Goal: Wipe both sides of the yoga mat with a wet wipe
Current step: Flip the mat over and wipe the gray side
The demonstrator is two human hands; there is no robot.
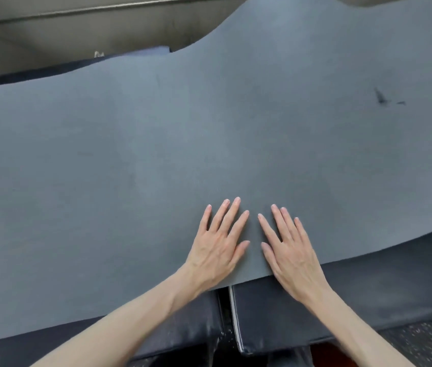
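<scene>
Only flat hands, left (pixel 216 250) and right (pixel 290 256), fingers spread on the frame-cropped yoga mat (pixel 156 160).

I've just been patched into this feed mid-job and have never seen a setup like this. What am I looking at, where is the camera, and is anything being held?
There is no machine here: a person works with bare hands. The single picture comes from a wide-angle camera worn on the head, looking forward and down, so the edges bend. The big grey sheet is the yoga mat, spread over dark padded cushions. The left hand and the right hand lie flat on the mat's near edge, fingers straight and spread. Neither hand holds anything, and no wet wipe shows in this view. A dark smudge marks the mat at the far right.
</scene>
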